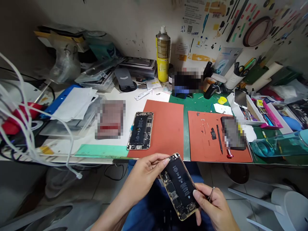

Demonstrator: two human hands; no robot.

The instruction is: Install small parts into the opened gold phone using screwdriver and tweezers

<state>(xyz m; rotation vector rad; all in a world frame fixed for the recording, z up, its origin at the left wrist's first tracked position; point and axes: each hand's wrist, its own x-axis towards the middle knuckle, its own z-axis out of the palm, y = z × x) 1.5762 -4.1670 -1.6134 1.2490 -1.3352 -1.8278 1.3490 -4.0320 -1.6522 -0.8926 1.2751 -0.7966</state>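
Smartphone (180, 188) with battery (181, 175) and circuit board (171, 188) exposed is held, tilted, above the lap (142, 211) in front of the desk (131, 105). Its upper end is pinched narrowly by the left hand (147, 173); its right edge is clasped by the right hand (213, 205) in an equally narrow grip, where a thin metal item (212, 193) is also seen.

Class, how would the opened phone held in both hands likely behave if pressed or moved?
The opened phone is probably stiff: its outline looks straight, with no sag, between the left hand and right hand. It is likely fragile, since the battery and circuit board lie uncovered. Its flat shape makes rolling unlikely.
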